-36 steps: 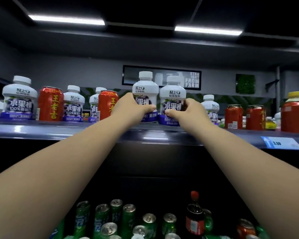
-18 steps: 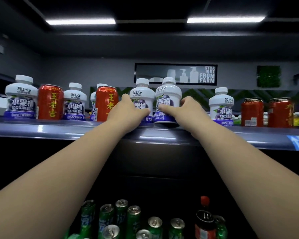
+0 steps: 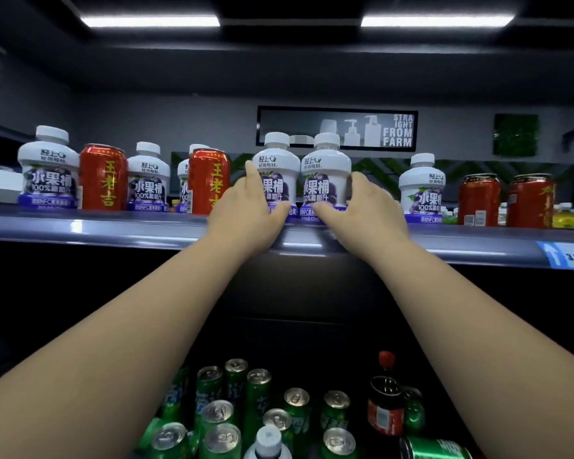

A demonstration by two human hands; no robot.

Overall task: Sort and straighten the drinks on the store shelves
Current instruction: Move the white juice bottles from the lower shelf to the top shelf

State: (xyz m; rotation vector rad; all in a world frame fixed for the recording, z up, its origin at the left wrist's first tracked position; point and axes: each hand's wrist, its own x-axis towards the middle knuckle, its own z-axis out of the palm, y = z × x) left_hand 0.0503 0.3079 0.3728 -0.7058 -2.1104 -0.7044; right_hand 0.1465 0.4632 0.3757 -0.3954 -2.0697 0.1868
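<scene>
1. The left hand [image 3: 246,213] grips the left juice bottle [image 3: 277,167]. Its thumb lies across the bottle's front near the base, and one finger runs up the bottle's left side.
2. The right hand [image 3: 370,210] grips the right juice bottle [image 3: 325,170]. Its thumb lies along the front of the base, and its fingers wrap round the bottle's right side.
3. Both bottles are white with white caps and purple labels. They stand upright and side by side, touching or nearly so, at the front edge of the upper shelf [image 3: 113,226]. Their labels face the camera.
4. A red can [image 3: 207,180] stands just beside the left hand, with another white bottle [image 3: 183,180] partly hidden behind it.
5. Further left along the shelf stand a small white bottle [image 3: 148,180], a second red can [image 3: 103,177] and a larger-looking white bottle [image 3: 48,170].
6. To the right of the right hand stands one more white bottle [image 3: 421,190]. Beyond it are two red cans [image 3: 478,200], set near each other.
7. A blue price tag [image 3: 567,256] sits on the shelf's front lip at the right.
8. On the level below, green cans [image 3: 256,399] stand clustered together. A dark bottle with a red cap [image 3: 385,402] stands to their right, and one green can [image 3: 434,448] lies on its side near it.
9. On the back wall hangs a dark sign [image 3: 337,129] reading "STRAIGHT FROM FARM".
</scene>
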